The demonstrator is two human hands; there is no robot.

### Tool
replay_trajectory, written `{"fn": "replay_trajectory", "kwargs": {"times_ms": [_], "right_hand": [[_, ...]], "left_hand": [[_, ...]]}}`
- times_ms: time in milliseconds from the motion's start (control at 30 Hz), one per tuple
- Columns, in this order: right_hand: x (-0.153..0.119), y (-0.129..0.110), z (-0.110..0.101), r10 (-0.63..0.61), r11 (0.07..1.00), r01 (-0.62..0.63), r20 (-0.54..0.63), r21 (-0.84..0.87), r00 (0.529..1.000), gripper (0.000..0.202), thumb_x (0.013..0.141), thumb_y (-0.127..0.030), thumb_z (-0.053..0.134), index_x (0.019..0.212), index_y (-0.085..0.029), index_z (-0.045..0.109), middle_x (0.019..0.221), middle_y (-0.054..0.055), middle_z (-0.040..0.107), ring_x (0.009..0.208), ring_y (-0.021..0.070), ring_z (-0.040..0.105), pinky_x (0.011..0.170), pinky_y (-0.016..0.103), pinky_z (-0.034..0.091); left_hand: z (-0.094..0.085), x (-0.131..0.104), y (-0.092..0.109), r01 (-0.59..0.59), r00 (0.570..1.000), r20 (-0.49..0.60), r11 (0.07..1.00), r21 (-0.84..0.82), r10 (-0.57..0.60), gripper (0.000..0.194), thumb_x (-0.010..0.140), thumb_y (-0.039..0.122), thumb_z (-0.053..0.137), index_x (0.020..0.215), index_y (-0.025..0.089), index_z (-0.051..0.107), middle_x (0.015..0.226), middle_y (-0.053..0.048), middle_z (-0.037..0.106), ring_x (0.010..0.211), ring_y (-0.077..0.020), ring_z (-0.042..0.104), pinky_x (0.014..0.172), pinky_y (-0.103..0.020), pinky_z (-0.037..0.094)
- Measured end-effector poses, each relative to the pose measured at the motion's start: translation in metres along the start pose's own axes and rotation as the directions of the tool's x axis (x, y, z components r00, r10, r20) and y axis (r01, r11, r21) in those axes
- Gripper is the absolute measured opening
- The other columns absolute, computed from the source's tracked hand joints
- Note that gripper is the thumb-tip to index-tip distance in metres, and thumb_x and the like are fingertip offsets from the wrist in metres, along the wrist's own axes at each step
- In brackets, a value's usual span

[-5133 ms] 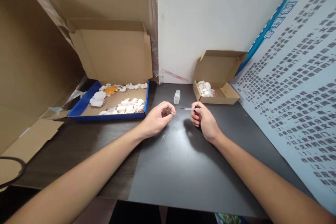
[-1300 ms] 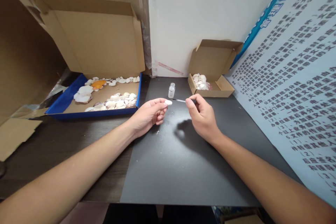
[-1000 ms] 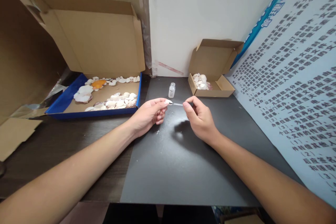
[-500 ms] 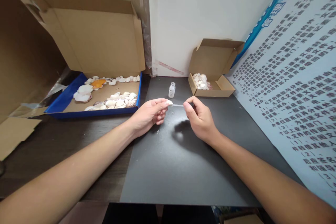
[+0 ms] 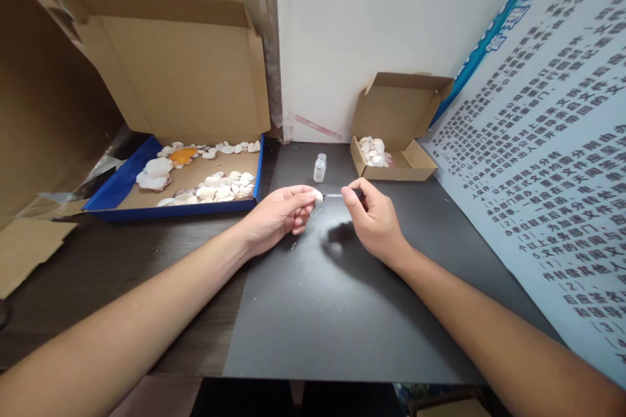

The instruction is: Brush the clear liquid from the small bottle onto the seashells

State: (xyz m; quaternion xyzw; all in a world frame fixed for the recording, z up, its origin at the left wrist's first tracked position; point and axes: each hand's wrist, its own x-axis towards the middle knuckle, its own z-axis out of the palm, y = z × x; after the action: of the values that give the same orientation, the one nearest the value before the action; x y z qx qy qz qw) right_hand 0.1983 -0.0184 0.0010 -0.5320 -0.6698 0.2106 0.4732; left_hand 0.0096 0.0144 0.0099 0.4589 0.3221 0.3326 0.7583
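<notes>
Between the thumb and fingers of my left hand (image 5: 282,216) is a small white seashell (image 5: 319,195), pinched by its left side. My right hand (image 5: 370,216) is closed round the black cap of a thin applicator brush (image 5: 334,195). The brush's clear stem points left, and its dark tip is at the shell's right edge; whether it touches I cannot tell. Behind both hands a small bottle (image 5: 319,171) stands upright without a cap, its contents whitish.
A blue-edged cardboard box (image 5: 215,210) on the left holds several shells and an orange one (image 5: 183,156). At the back right, a small open carton (image 5: 398,174) holds white shells (image 5: 374,151). A printed sheet (image 5: 552,143) slopes along the right side. Small white bits (image 5: 294,246) lie on the dark mat (image 5: 313,313).
The shell in my left hand has turned and dropped slightly, showing more of its pale face. The brush tip has shifted a little to the right, to the shell's edge.
</notes>
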Motion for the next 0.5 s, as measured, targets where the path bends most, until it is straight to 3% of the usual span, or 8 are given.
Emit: {"fn": "replay_trajectory", "kwargs": {"times_ms": [267,500], "right_hand": [[-0.0034,0.0032,-0.0008,0.023,0.980,-0.019,-0.016,0.198,1.000,0.030,0.097,-0.044,0.047,0.076,-0.023,0.043,0.056,-0.007,0.033,0.050,0.0108,0.031,0.049,0.025,0.027],[-0.0009,0.0054,0.0009,0.053,0.986,-0.063,0.069,0.155,0.996,0.033,0.096,-0.046,0.048,0.074,-0.022,0.044,0.056,-0.007,0.034,0.052,0.0109,0.033,0.051,0.025,0.029]], "left_hand": [[0.0001,-0.0002,-0.0004,0.012,1.000,0.008,1.000,-0.010,-0.012,0.022,0.083,0.034,0.071,0.079,0.015,0.061,0.065,0.006,0.040,0.050,-0.0041,0.032,0.045,-0.016,0.029],[-0.0007,-0.0007,0.0001,0.003,0.999,0.044,0.997,-0.076,0.000,0.022,0.084,0.034,0.070,0.080,0.015,0.062,0.067,0.005,0.041,0.050,-0.0033,0.035,0.045,-0.015,0.030]]}}
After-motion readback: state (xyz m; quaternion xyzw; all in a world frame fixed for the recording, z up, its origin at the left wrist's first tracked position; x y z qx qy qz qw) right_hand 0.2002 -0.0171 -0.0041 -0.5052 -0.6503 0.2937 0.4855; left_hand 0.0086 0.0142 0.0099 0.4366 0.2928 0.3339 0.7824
